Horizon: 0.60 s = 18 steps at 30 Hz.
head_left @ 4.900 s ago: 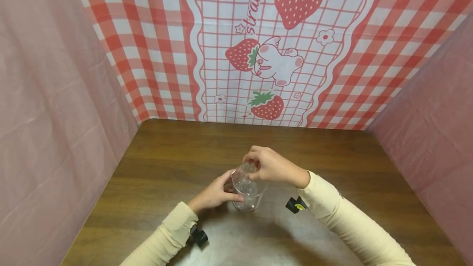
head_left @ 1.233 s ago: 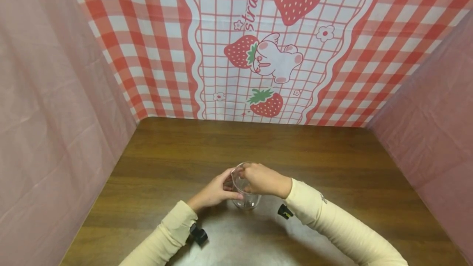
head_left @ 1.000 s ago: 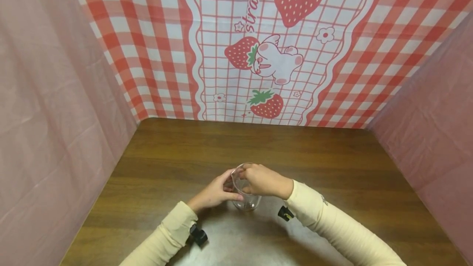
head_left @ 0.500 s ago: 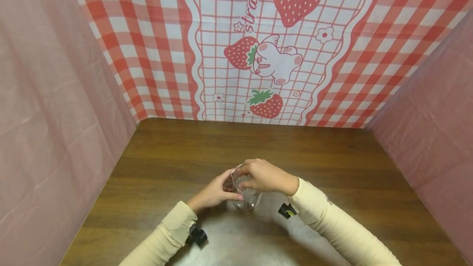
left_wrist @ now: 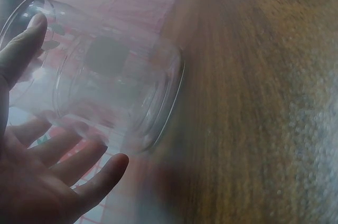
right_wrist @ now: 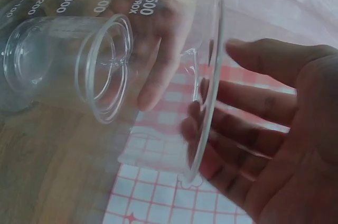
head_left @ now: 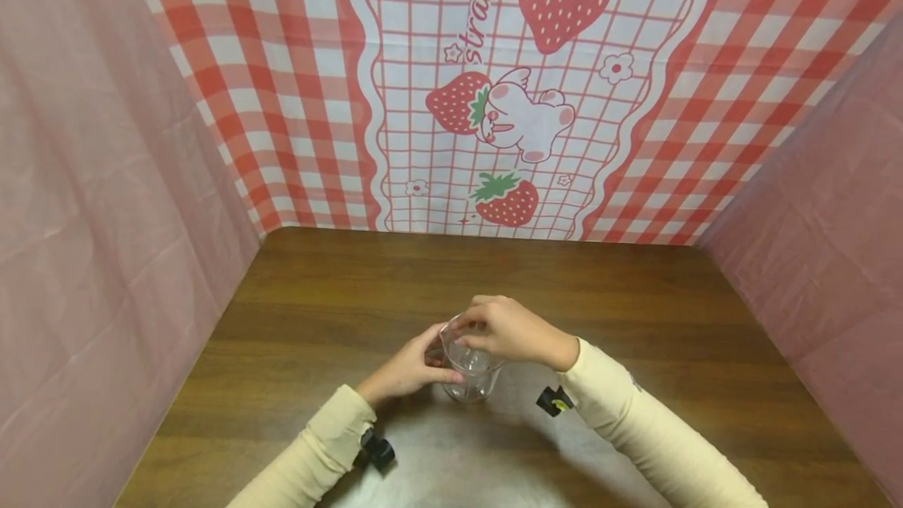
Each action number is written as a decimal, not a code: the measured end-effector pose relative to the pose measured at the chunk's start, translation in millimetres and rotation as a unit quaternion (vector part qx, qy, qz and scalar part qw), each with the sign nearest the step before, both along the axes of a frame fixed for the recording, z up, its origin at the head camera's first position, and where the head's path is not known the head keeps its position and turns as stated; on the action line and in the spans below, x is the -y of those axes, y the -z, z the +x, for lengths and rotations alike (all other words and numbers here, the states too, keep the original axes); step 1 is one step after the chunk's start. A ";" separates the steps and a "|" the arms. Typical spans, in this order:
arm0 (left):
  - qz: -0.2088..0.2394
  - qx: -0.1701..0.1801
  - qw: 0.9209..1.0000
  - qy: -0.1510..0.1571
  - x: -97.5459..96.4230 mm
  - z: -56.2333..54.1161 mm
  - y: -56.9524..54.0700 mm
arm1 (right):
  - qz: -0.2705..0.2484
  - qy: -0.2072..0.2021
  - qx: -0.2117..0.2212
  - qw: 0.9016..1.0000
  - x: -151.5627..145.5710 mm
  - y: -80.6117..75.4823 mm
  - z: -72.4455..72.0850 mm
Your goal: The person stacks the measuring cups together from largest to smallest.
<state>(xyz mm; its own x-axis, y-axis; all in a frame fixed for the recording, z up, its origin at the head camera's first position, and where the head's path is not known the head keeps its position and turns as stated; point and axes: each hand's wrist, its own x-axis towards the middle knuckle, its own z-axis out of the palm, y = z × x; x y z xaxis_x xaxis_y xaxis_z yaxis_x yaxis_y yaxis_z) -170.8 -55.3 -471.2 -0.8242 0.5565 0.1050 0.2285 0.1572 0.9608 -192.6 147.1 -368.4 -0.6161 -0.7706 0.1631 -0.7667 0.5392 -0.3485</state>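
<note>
A large clear glass beaker point(head_left: 471, 392) with white graduation marks stands on the table. My left hand point(head_left: 409, 367) holds it from the left side, thumb in front and fingers behind. Inside, near its bottom, sits a smaller clear beaker point(right_wrist: 58, 60), its rim well below the large one's rim. My right hand point(head_left: 511, 332) is at the large beaker's mouth. In the right wrist view its fingers point(right_wrist: 253, 102) are spread, the tips just inside the rim, with nothing between them. Through the left wrist view, the large beaker point(left_wrist: 105, 76) lies between thumb and fingers.
The brown wood-grain table point(head_left: 339, 281) extends around the beakers. A red-and-white strawberry cloth point(head_left: 508, 100) hangs at the back. Pink curtains point(head_left: 106, 218) stand at both sides. A black camera mount point(head_left: 377, 449) sits on each wrist.
My right hand went down into the large beaker, then rose back to its rim with loosened fingers. The small beaker now sits inside. My left hand stays in place.
</note>
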 end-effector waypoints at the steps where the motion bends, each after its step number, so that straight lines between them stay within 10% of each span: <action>1: 0.001 0.000 1.000 0.000 -0.2 -0.1 0.1 | -0.008 0.003 -0.003 1.000 -0.8 0.3 -0.2; 18: 0.012 0.005 1.000 0.003 -1.3 -3.0 3.2 | -0.139 0.055 0.009 0.989 -20.1 6.7 -2.0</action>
